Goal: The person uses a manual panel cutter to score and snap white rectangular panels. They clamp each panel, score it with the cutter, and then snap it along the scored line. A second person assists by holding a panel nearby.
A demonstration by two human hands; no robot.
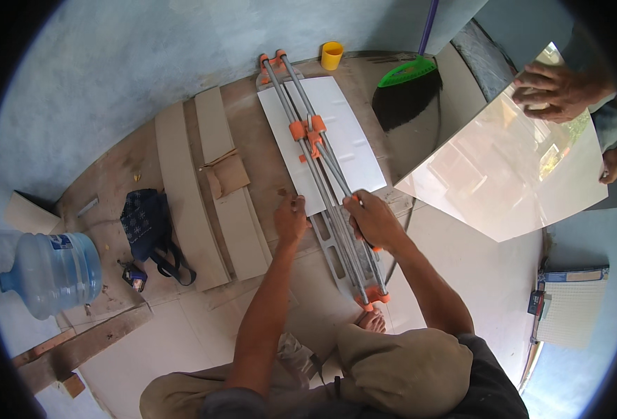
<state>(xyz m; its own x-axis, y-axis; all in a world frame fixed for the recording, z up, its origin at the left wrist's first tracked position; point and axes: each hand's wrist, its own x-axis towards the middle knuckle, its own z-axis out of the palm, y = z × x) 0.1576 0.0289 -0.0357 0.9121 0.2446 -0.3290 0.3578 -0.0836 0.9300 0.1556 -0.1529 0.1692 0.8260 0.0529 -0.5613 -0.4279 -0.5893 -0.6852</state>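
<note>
A manual tile cutter [320, 172] with two metal rails and orange fittings lies lengthwise before me. Across its base, under the rails, is a white tile [354, 133]. My left hand [291, 219] is closed at the near left corner of this tile, its fingertips partly hidden. My right hand [375, 221] wraps round the cutter's lever handle, which slants up to the orange carriage [310, 133] on the rails. At the right, another person's hand [554, 91] rests on a large glossy cream tile [490, 167], held tilted.
Long cut tile strips [186, 202] lie left of the cutter, with a brown cardboard piece [228, 173] on one. Farther left are a dark bag [145, 222] and a blue water jug [57, 269]. A yellow cup [332, 55] and green broom [407, 73] stand near the wall.
</note>
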